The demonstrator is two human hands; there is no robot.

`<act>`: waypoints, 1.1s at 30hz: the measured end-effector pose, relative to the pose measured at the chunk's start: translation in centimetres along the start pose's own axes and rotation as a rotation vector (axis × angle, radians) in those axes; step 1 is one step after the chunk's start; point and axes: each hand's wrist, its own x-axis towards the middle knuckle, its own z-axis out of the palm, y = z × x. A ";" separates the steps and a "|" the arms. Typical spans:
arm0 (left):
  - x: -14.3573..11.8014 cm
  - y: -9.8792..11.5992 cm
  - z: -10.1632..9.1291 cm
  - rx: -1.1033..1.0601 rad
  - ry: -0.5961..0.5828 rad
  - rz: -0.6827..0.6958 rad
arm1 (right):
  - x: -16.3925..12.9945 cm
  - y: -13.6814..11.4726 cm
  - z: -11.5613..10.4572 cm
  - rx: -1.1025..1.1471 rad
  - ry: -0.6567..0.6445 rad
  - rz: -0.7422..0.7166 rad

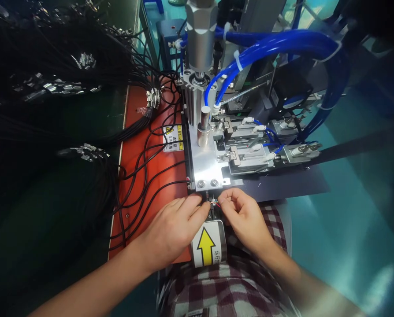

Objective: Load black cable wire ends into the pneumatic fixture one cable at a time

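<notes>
My left hand [175, 226] is closed, thumb and fingertips pressed together at the front end of a metal machine fixture [205, 165]; what lies between them is hidden. Thin coloured wires [214, 202], red and white among them, show in the small gap between my two hands. On their right side my right hand [245, 216] pinches the wire ends with thumb and index finger, the other fingers curled. Just below the fingertips is a small dark block [213, 214], and under it a white label with a yellow arrow [206, 244].
Black cables [147, 163] run across a red machine surface [164, 207] into the fixture's left side. Large cable bundles with shiny metallic ends [91, 152] hang at left. Pneumatic cylinders [253, 163] and thick blue air hoses [283, 42] occupy the right and back.
</notes>
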 end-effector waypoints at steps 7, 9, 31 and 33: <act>-0.1 -0.1 0.2 -0.009 0.017 0.004 | -0.1 0.4 0.3 0.051 0.033 -0.040; -0.1 -0.1 0.2 -0.015 0.009 -0.004 | -0.1 0.5 0.3 0.082 0.027 -0.015; -0.5 -0.3 0.4 -0.025 0.044 -0.006 | -0.1 0.1 0.2 0.234 -0.074 0.058; -0.5 -0.3 0.5 -0.024 0.042 -0.003 | -0.1 0.1 0.3 0.226 -0.074 0.056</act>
